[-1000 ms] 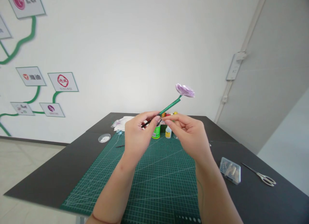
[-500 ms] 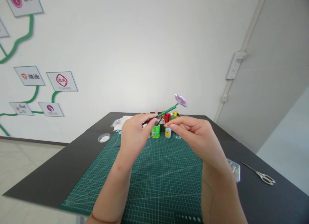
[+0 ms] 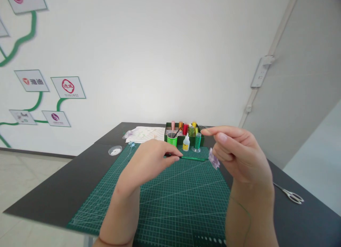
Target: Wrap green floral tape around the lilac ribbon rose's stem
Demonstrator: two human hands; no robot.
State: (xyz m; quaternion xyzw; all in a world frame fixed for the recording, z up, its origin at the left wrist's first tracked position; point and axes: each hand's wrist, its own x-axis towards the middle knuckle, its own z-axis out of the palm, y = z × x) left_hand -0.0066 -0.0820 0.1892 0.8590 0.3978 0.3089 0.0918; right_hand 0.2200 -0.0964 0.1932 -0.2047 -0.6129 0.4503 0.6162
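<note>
Between the thumb and fingers of my left hand (image 3: pixel 157 158) is the dark end of a green-wrapped stem (image 3: pixel 194 158). The stem lies nearly level above the mat and carries a pale purple flower (image 3: pixel 214 159) at its right end. My right hand (image 3: pixel 237 151) is raised just right of the flower, thumb and index finger pinched; anything between the fingertips is too small to make out. A thin green thread (image 3: pixel 246 211) hangs across the right forearm.
A green cutting mat (image 3: pixel 170 204) covers the middle of the black table (image 3: pixel 66 190). Behind stand a box of thread spools (image 3: pixel 185 129), a green can (image 3: pixel 172 140) and a glue bottle (image 3: pixel 186 143). A shallow dish (image 3: pixel 115 151) sits left, scissors (image 3: pixel 293 196) right.
The stem has tipped down from a rising slant to nearly level, with the flower now lower and further right. My left hand has lowered; my right hand has shifted right.
</note>
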